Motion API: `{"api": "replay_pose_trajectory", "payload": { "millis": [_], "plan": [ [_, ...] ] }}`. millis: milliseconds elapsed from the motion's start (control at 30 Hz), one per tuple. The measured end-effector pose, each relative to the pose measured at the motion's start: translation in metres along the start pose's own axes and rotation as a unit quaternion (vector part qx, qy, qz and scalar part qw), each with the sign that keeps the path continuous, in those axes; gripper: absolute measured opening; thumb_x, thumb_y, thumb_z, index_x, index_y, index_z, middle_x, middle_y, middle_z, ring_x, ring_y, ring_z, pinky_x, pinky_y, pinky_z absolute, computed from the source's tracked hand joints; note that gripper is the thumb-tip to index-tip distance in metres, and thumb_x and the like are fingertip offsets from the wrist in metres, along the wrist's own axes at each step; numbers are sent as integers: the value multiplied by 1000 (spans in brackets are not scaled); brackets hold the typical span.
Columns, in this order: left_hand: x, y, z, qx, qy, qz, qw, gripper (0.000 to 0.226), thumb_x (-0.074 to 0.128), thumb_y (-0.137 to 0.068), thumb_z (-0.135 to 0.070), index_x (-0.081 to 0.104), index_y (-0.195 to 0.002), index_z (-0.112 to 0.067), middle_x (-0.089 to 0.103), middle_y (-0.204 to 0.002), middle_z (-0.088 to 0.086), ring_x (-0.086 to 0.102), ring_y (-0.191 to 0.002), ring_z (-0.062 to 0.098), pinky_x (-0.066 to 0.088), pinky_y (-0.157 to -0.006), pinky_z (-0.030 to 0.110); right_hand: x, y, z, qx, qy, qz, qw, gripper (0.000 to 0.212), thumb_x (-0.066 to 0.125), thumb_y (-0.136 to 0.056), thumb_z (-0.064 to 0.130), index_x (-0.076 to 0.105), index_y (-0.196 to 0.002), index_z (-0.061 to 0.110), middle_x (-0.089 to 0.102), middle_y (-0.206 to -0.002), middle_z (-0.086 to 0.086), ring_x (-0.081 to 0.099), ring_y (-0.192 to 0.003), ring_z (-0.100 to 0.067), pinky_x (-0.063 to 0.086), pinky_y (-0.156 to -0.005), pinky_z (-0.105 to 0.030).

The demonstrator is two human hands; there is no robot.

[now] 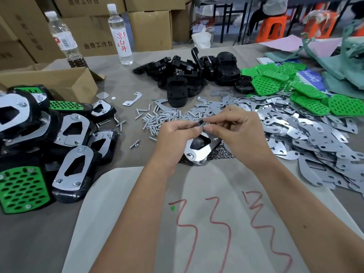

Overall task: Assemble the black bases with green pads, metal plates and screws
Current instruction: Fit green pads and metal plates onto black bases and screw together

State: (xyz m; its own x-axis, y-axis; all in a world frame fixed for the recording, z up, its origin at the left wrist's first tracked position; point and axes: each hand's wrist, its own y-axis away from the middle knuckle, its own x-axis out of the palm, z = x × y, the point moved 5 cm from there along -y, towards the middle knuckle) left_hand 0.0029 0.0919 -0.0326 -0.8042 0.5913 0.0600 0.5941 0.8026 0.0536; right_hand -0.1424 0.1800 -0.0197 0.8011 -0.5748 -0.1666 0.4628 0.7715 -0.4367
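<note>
My left hand (178, 133) grips the far end of a black base with a metal plate (199, 149) on top, held tilted above the table. My right hand (234, 127) pinches a small nut or screw head at that same far end, fingertips meeting the left thumb. One screw shows in the plate's near corner. Loose screws (155, 120) lie scattered just beyond my hands. Bare black bases (189, 75) are heaped further back. Green pads (285, 85) lie at the right rear, and metal plates (307, 134) spread across the right side.
Finished assemblies (49, 142) are piled at the left beside an open cardboard box (59, 79). Two water bottles (120, 34) stand at the back with stacked cartons. A pile of small nuts (220, 154) lies under my right wrist. White fabric with red marks (206, 213) covers the near edge.
</note>
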Motion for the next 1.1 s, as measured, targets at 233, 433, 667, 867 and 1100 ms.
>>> {"api": "replay_pose_trajectory", "payload": {
  "millis": [233,433,667,867,1100],
  "plan": [
    [3,-1,3,-28,24,8,999,17,72,-87,-3,84,-79,-14,78,-82,9,71,-69,18,55,-62,20,-1,-1,2,-19,25,52,998,17,87,-80,6,84,-91,19,67,-79,-7,61,-69,-32,52,-63,-44],
    [2,-1,8,-57,23,-9,998,11,73,-84,-2,82,-91,-4,78,-84,15,71,-67,22,53,-58,21,-2,-2,0,-1,5,109,994,21,83,-83,2,83,-92,20,66,-81,1,65,-71,-29,53,-66,-36],
    [2,-2,10,-64,21,-25,997,18,80,-71,-10,83,-88,-6,79,-88,19,73,-73,26,56,-66,28,-2,0,-4,33,-24,83,996,18,91,-74,12,79,-74,25,67,-68,-2,64,-60,-22,53,-61,-31],
    [1,-1,9,-71,41,-28,996,12,71,-84,-2,82,-86,-3,78,-81,16,71,-65,24,54,-57,22,0,2,-3,17,-18,74,997,10,85,-84,12,82,-85,21,71,-80,-7,66,-72,-34,55,-68,-48],
    [-2,-3,9,-59,39,-34,997,17,68,-85,-5,81,-76,-10,78,-80,13,71,-67,23,53,-64,28,-1,6,0,7,-1,61,998,16,78,-91,9,79,-107,14,65,-77,-3,55,-72,-28,48,-69,-44]
  ]
}}
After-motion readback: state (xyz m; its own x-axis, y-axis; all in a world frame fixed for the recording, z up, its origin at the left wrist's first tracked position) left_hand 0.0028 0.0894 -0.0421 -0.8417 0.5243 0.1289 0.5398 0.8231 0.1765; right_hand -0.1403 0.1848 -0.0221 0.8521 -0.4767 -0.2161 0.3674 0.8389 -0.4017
